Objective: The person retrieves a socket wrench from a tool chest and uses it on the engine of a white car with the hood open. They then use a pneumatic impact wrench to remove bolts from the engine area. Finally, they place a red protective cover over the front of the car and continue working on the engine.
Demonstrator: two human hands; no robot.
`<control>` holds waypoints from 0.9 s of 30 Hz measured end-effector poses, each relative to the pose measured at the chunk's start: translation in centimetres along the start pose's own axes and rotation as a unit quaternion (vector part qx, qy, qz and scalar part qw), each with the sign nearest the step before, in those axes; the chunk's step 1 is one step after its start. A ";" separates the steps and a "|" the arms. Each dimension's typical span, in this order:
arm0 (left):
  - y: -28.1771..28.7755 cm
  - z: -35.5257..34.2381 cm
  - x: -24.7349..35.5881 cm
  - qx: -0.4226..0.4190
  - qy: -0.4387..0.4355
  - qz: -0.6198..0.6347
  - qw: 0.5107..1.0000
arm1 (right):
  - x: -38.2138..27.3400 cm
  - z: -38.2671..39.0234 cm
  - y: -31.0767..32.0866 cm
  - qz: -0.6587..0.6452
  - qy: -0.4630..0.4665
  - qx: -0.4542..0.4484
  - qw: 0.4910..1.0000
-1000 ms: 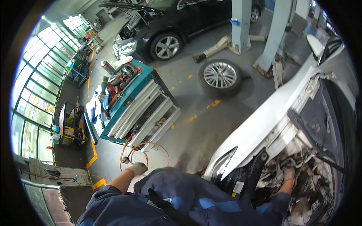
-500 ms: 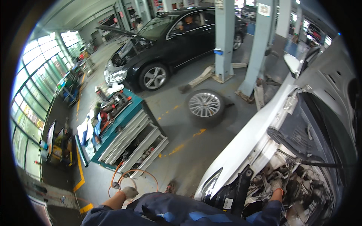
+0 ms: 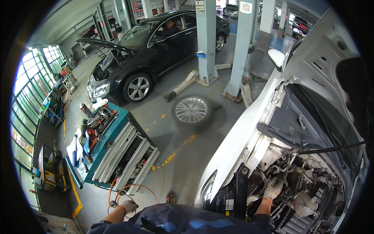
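My right hand (image 3: 274, 188), in a pale work glove with an orange cuff, reaches into the open engine bay (image 3: 300, 195) of a white car. Its fingers are curled among dark hoses and metal parts; what they grip is hidden. Low on the left, my left hand (image 3: 127, 206), gloved too, is closed beside a looped orange hose (image 3: 145, 186). I cannot make out what it holds, if anything. A dark rounded piece (image 3: 113, 203) shows next to that hand. Near the right hand lie a rounded metal cover (image 3: 305, 204) and a black front panel (image 3: 230, 197).
A green tool cabinet (image 3: 128, 117) with drawers pulled out stands left, tools on top. A wheel (image 3: 191, 110) lies on the floor beyond. Lift posts (image 3: 206, 43) and a black car (image 3: 156, 50) with its hood up and a person inside stand farther back. The white car's raised hood (image 3: 323, 46) hangs at right.
The view has turned right, so the cabinet, wheel and black car sit farther left. My right hand and more of the engine bay show more plainly. My left hand stays low by the hose.
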State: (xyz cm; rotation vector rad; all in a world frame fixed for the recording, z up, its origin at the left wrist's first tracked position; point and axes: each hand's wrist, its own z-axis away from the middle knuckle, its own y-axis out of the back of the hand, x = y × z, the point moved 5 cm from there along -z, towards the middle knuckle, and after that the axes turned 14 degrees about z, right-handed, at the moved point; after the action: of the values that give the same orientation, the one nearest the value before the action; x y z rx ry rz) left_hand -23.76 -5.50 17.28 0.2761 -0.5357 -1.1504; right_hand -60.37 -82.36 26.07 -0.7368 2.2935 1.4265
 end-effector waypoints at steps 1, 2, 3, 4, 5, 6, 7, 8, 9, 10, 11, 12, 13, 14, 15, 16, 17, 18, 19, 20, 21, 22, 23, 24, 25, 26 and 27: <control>0.0 -0.7 -0.3 -0.006 0.009 0.000 1.000 | 0.4 0.7 0.6 -0.035 -0.059 -0.020 0.997; 0.0 -1.2 -0.2 -0.003 -0.020 0.000 1.000 | 0.8 1.2 1.3 -0.072 -0.096 -0.022 0.992; 0.1 -1.6 0.0 -0.004 -0.031 -0.008 0.999 | 1.1 1.8 1.3 -0.206 -0.154 0.041 0.966; 0.1 -1.8 0.0 0.007 -0.024 -0.030 0.999 | 2.3 2.8 1.0 -0.324 -0.245 -0.025 0.913; 0.1 -1.9 0.3 0.007 -0.026 -0.026 0.999 | 3.1 3.8 0.6 -0.394 -0.312 0.000 0.865; 0.1 -1.7 0.9 0.008 -0.048 -0.002 0.999 | 3.9 5.0 0.0 -0.455 -0.383 0.026 0.803; 0.2 -1.4 1.5 0.016 -0.049 0.006 0.999 | 4.4 5.9 -0.7 -0.490 -0.427 -0.016 0.760; 0.4 -1.0 2.3 0.018 -0.063 0.000 0.998 | 4.8 7.1 -1.2 -0.535 -0.437 -0.026 0.723; 0.6 -0.6 2.9 0.016 -0.058 0.005 0.998 | 4.7 8.1 -1.6 -0.568 -0.414 -0.109 0.703; 0.8 -0.1 3.3 0.011 -0.036 -0.007 0.999 | 4.7 9.4 -2.0 -0.596 -0.388 -0.191 0.676; 0.8 0.4 4.5 -0.004 -0.100 -0.102 0.990 | 5.8 10.7 -2.7 -0.512 -0.454 -0.215 0.696; 0.7 1.1 5.3 -0.013 -0.156 -0.235 0.959 | 7.1 11.9 -3.3 -0.397 -0.518 -0.227 0.723; 0.8 1.6 5.8 -0.020 -0.174 -0.227 0.958 | 6.8 12.6 -4.8 -0.495 -0.504 -0.247 0.664; 0.8 2.0 6.1 -0.023 -0.188 -0.243 0.951 | 6.2 13.0 -6.3 -0.593 -0.472 -0.271 0.594; 0.8 2.4 6.2 -0.024 -0.181 -0.263 0.947 | 7.2 12.3 -6.8 -0.469 -0.387 -0.311 0.730; 1.1 2.6 5.8 -0.020 -0.139 -0.207 0.968 | 8.0 11.4 -7.0 -0.319 -0.256 -0.361 0.838; 1.2 2.6 5.3 -0.014 -0.075 -0.154 0.985 | 8.4 10.8 -7.4 -0.183 -0.104 -0.396 0.894; 1.3 2.7 5.0 -0.012 -0.042 -0.114 0.993 | 8.6 9.9 -8.1 0.003 0.075 -0.408 0.910; 1.3 2.8 5.1 -0.018 -0.053 -0.133 0.990 | 9.5 9.6 -8.7 0.056 0.115 -0.413 0.902; 1.2 3.0 5.4 -0.028 -0.097 -0.166 0.981 | 10.7 9.3 -9.3 0.053 0.092 -0.435 0.894; 1.1 2.9 5.6 -0.033 -0.109 -0.216 0.970 | 12.0 9.5 -10.5 -0.086 -0.069 -0.454 0.884; 1.2 2.9 5.5 -0.043 -0.116 -0.182 0.976 | 12.6 9.5 -11.2 -0.127 -0.105 -0.444 0.881; 1.2 2.8 5.1 -0.049 -0.088 -0.166 0.981 | 12.6 9.3 -11.6 -0.128 -0.064 -0.429 0.892; 1.2 2.5 4.7 -0.052 -0.065 -0.160 0.984 | 11.7 9.4 -11.7 -0.029 0.101 -0.406 0.908; 1.4 2.2 4.3 -0.051 -0.062 -0.184 0.980 | 10.9 9.7 -11.9 0.097 0.234 -0.364 0.896; 1.5 1.8 3.5 -0.055 -0.034 -0.128 0.990 | 11.0 9.8 -11.8 0.076 0.205 -0.357 0.908; 1.5 1.3 2.9 -0.059 -0.032 -0.105 0.992 | 11.0 9.8 -12.1 0.055 0.150 -0.378 0.912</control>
State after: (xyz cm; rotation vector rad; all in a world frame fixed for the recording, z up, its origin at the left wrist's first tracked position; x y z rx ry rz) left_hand -22.34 -7.48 19.82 0.1975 -0.5005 -1.3929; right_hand -61.93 -80.64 7.13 -1.1061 1.9567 2.4498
